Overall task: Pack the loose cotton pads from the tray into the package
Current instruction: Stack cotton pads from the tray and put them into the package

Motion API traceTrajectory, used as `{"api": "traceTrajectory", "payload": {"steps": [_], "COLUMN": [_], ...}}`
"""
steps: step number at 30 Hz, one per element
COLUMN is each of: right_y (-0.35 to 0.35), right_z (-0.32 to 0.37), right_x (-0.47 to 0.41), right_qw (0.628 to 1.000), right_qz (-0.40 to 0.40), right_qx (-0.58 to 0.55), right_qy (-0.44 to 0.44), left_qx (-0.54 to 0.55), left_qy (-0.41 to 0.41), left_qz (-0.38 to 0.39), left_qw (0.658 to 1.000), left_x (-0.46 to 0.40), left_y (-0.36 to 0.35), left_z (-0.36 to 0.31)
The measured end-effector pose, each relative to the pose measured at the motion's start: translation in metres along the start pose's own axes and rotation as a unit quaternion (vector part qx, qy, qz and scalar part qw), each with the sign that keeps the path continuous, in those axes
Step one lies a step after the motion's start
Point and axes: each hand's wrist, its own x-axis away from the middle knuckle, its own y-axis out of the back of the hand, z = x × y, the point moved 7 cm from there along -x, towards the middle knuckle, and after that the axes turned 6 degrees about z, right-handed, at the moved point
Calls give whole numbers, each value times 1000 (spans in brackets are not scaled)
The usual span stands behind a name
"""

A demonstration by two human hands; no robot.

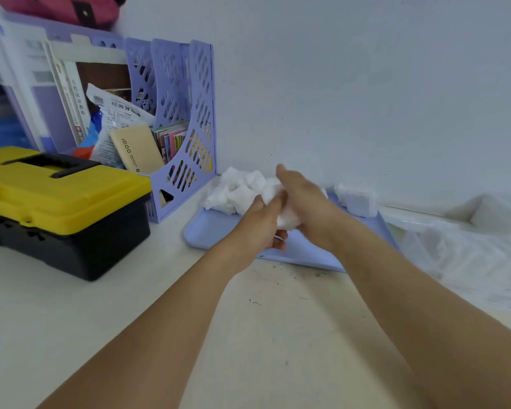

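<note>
Both my hands meet over the lilac tray (219, 231), which sits against the wall. My left hand (260, 222) and right hand (304, 202) curl together around a small bundle of cotton pads (288, 221). More loose pads (242, 187) heap at the tray's back left corner, another clump (357, 200) at its back right. I should squeeze the bundle flat and square before carrying it right, to the clear plastic package (455, 246). A file rack (186, 137) and toolbox (62, 208) crowd the left; the right is freer.
</note>
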Motion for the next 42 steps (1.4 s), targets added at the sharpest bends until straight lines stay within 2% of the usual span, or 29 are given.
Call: {"api": "traceTrajectory", "payload": {"steps": [3, 5, 6, 8, 11, 13, 15, 18, 23, 31, 35, 40, 42], "right_y": [-19, -5, 7, 25, 16, -2, -15, -11, -20, -38, -36, -22, -12], "right_z": [-9, -2, -1, 1, -3, -2, -6, -18, -25, -23, -33, -30, -23], "right_x": [-3, -3, -3, -4, -16, -26, -36, -53, -69, -76, -81, -63, -51], "right_qw": [999, 995, 995, 990, 973, 958, 963, 983, 983, 978, 982, 991, 995], "right_qz": [3, -37, -67, -110, -73, -28, -6, -60, -30, 21, 6, -7, -8], "right_qx": [-50, -91, -63, 65, 217, 286, 266, 153, 139, 122, 96, 12, -43], "right_qy": [-5, 16, 30, 54, 19, -7, -33, -86, -119, -169, -163, -132, -88], "left_qx": [-15, -2, 15, 23, 24, 47, 90, 106, 125, 165, 158, 131, 107], "left_qy": [-5, -27, -44, -77, -101, -100, -86, -71, -57, -69, -68, -77, -84], "left_qz": [-1, -65, -111, -219, -357, -394, -388, -385, -371, -389, -393, -391, -390], "left_qw": [1000, 998, 993, 972, 928, 913, 913, 914, 918, 904, 903, 908, 911], "left_x": [-2, -5, -4, -3, 9, 11, 9, 7, 5, 7, 6, 3, 3], "left_y": [3, 26, 42, 81, 124, 135, 136, 138, 136, 140, 141, 140, 136], "left_z": [-1, -11, -17, -25, -22, -17, -10, -4, 2, 2, 2, 3, 1]}}
